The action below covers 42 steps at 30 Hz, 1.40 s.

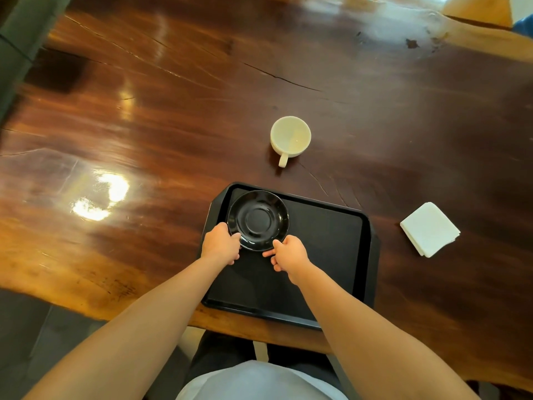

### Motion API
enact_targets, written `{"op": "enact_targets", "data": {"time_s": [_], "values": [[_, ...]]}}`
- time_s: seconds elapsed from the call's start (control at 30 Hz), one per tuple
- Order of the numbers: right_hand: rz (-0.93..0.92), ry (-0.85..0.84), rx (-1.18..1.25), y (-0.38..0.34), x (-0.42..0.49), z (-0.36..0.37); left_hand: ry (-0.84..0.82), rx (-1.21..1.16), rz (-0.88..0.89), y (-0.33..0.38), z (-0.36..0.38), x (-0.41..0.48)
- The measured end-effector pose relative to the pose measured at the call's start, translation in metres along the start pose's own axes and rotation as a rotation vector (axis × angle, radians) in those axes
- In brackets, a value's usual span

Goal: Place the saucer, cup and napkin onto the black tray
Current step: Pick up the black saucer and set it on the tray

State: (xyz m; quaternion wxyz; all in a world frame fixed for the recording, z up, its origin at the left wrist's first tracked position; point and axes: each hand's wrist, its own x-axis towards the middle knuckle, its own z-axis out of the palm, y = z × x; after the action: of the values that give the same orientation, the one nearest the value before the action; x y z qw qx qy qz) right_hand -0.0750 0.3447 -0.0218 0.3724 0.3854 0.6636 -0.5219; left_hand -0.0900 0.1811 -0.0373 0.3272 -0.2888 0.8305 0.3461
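Head view: my left hand (220, 241) and right hand (290, 254) both pinch the black saucer's (258, 220) near rim, over the black tray's (331, 226) far-left corner. I'd lower it level and release both sides together. The cup (290, 136) and napkin (429, 229) sit on the table (144, 111), apart.

No lettering, label, brand mark or number can be read anywhere in this view.
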Motion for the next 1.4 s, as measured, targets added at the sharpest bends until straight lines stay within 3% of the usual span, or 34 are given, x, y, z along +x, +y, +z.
{"op": "enact_targets", "data": {"time_s": [0.3, 0.87, 1.03, 1.2, 1.4], "values": [[0.079, -0.017, 0.03, 0.0, 0.008, 0.002, -0.022, 0.068, -0.009, 0.002, -0.002, 0.001], [0.002, -0.009, -0.198, 0.006, 0.023, 0.002, -0.069, 0.062, -0.063, 0.008, -0.001, 0.001], [0.014, -0.042, -0.206, 0.002, 0.019, -0.007, -0.122, 0.174, -0.067, 0.009, -0.01, 0.002], [-0.094, 0.172, -0.412, -0.018, 0.022, -0.039, -0.187, 0.354, -0.036, 0.032, -0.04, -0.005], [-0.247, 0.281, -0.408, -0.078, 0.023, -0.076, -0.079, 0.424, 0.15, 0.093, -0.069, 0.004]]}}
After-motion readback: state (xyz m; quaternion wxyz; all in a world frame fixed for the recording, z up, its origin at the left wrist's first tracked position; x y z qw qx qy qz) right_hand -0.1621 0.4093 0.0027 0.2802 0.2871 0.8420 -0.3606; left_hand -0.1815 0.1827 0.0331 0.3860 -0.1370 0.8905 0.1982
